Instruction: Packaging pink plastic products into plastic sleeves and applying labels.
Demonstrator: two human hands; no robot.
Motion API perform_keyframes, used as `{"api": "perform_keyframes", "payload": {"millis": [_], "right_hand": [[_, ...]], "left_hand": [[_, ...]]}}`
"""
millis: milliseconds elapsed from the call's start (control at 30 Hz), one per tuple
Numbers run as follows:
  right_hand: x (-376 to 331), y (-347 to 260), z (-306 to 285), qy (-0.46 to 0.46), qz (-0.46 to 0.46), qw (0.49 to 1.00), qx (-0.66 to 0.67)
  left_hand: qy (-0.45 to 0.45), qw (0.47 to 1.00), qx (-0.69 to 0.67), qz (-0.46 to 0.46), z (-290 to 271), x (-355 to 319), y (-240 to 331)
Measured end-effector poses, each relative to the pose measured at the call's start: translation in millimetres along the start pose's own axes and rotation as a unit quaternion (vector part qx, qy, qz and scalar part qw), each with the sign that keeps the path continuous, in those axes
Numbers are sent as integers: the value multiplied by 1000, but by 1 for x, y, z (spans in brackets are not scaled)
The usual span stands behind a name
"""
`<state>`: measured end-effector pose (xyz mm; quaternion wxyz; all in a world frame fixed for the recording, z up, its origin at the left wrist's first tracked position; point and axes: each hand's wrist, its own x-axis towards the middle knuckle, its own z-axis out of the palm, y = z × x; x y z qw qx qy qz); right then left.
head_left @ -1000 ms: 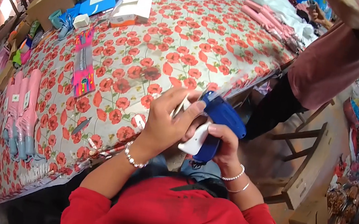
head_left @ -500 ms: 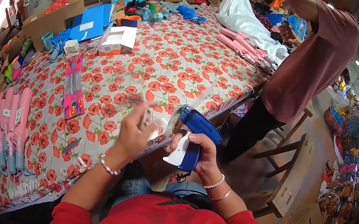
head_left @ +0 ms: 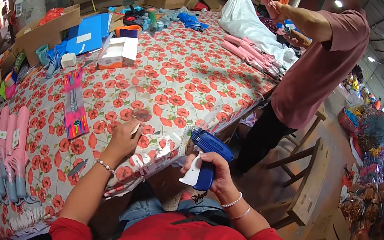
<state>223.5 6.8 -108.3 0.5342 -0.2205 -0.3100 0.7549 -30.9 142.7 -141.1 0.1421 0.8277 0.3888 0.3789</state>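
My right hand [head_left: 216,173] is wrapped round the grip of a blue and white tagging gun [head_left: 210,146], held just off the table's front edge. A pale strip of fasteners [head_left: 185,140] hangs beside the gun's front end. On the flowered tablecloth [head_left: 177,86], my left hand [head_left: 122,141] rests with its fingers curled together. A small pale piece shows at its fingertips, too small to name. Left of that hand lies a thin grey blade-like tool [head_left: 77,167]. Several folded pink umbrellas [head_left: 13,145] with grey handles and white tags lie at the far left.
A pack of coloured sticks [head_left: 75,107], an open white box [head_left: 118,51] and a blue folder [head_left: 85,35] lie on the table. More pink umbrellas [head_left: 250,53] sit near a white cloth [head_left: 245,21]. A co-worker [head_left: 309,68] stands at right by a wooden bench [head_left: 308,184].
My left hand has come down and left, away from the tagging gun, onto the tablecloth, its fingers now curled. The gun stays nearly in place. The co-worker now raises a pink item.
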Motion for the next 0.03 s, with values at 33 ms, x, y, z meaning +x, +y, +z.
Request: {"api": "perform_keyframes", "payload": {"millis": [33], "right_hand": [[1,0,-2,3,-1,1000,-3]], "left_hand": [[-8,1000,15,4,1,1,1]]}}
